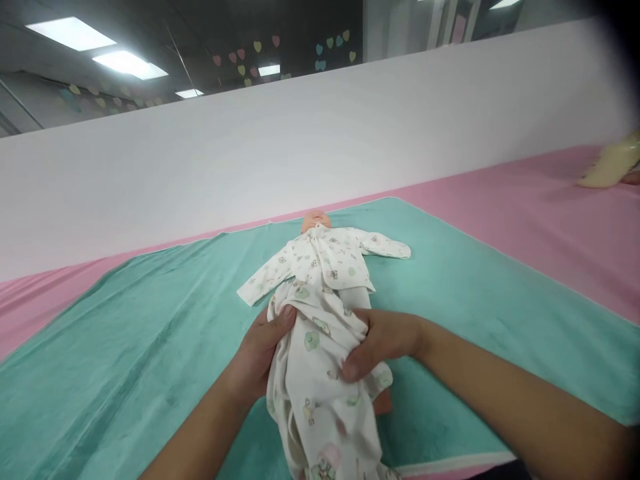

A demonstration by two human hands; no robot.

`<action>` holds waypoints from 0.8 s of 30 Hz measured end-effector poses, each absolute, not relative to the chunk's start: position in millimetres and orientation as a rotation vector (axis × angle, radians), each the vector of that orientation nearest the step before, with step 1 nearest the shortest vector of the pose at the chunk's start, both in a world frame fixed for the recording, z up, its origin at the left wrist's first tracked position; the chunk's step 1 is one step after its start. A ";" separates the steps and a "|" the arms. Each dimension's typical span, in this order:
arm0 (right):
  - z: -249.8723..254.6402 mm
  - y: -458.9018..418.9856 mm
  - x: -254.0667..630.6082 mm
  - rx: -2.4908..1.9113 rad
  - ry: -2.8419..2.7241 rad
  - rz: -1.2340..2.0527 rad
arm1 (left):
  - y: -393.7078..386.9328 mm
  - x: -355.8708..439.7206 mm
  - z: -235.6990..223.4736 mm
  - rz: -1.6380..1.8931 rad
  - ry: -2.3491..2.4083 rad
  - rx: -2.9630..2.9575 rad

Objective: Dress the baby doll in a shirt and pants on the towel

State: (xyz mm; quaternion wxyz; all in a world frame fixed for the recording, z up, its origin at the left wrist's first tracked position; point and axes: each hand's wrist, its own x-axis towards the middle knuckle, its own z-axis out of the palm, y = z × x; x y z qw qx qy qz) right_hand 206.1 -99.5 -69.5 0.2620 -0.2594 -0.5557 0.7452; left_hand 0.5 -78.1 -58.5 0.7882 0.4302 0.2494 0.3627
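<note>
A baby doll (316, 220) lies on its back on a teal blanket (165, 333), its head toward the wall. It wears a white long-sleeved baby jacket (345, 257) with small printed figures, both sleeves spread outward. Over its lower body hang matching printed baby pants (320, 373), bunched and creased. My left hand (263, 343) grips their left upper edge, thumb on top. On the other side, my right hand (383, 343) pinches the cloth between thumb and fingers. Plain white fabric (357, 298) shows under the jacket hem. Most of the doll's legs are hidden; one skin-toned bit (383, 402) peeks out.
Pink cloth (530, 220) surrounds the blanket. A low white wall (250, 153) runs behind, with dark glass (295, 33) bearing heart stickers above it. At the far right edge lies a cream bottle-like object (611, 163), partly cut off.
</note>
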 end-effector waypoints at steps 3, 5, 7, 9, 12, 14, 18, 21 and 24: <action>-75.2 -96.2 205.3 -0.542 -1.148 1.940 | -77.8 -0.4 -57.0 0.746 0.572 0.951; -79.2 -93.2 204.1 -0.544 -0.944 1.867 | -76.3 -1.8 -57.6 0.656 0.574 0.973; -81.9 -91.0 202.1 -0.578 -0.840 1.863 | -74.5 -3.7 -59.5 0.531 0.552 1.039; -82.6 -90.0 199.9 -0.599 -0.795 1.851 | -73.2 -5.6 -61.7 0.382 0.524 1.167; -80.4 -90.4 198.9 -0.603 -0.800 1.823 | -73.6 -8.3 -63.0 0.206 0.529 1.338; -78.0 -90.9 200.6 -0.588 -0.859 1.805 | -74.9 -9.4 -62.3 0.269 0.530 1.306; -75.4 -90.9 205.2 -0.594 -1.152 1.774 | -77.6 -8.0 -58.0 0.665 0.490 1.024; -76.0 -93.1 203.4 -0.700 -1.488 1.844 | -80.9 -2.8 -54.1 0.763 0.514 0.930; -77.3 -99.1 198.3 -0.699 -1.680 2.120 | -86.7 2.7 -52.4 0.740 0.539 0.925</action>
